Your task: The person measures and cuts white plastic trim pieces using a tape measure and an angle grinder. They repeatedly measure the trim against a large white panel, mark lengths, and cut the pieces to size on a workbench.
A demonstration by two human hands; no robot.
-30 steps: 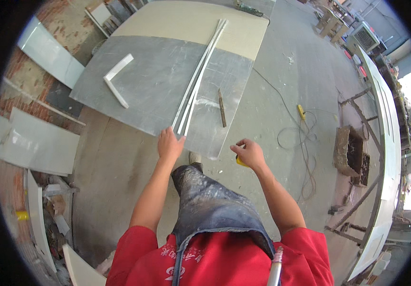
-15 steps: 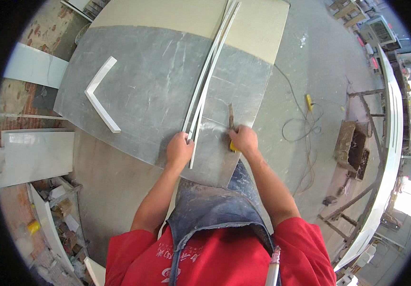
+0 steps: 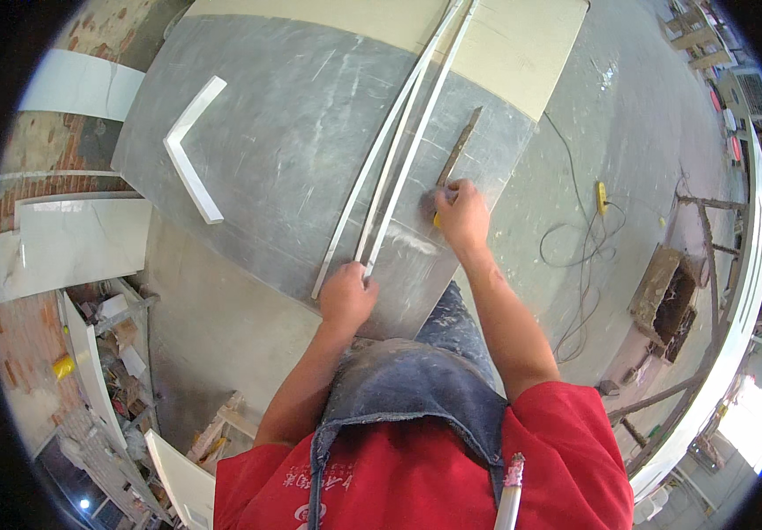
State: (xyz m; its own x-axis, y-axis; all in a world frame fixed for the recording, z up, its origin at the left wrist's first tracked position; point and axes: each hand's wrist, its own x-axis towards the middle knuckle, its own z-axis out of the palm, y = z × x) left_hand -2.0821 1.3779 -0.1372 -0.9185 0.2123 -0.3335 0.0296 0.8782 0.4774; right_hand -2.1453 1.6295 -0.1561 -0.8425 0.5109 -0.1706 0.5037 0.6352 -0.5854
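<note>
Three slim white strips (image 3: pixel 423 134) lie lengthwise across the right half of the grey tabletop (image 3: pixel 266 115), long axes running from near left to far right.
Their near ends fan wider than half a second ago; the left hand (image 3: pixel 348 299) pinches at the near ends of the right-hand two, while the right hand (image 3: pixel 462 216), well apart from it, grips a mostly hidden yellow object (image 3: pixel 437 220) just beside a narrow dark tool (image 3: pixel 460 146). A bent white piece (image 3: pixel 194 184) lies left; white panels (image 3: pixel 85 247) lean by brick, and a cable (image 3: pixel 586 265) coils on the floor (image 3: pixel 566 159) at right.
</note>
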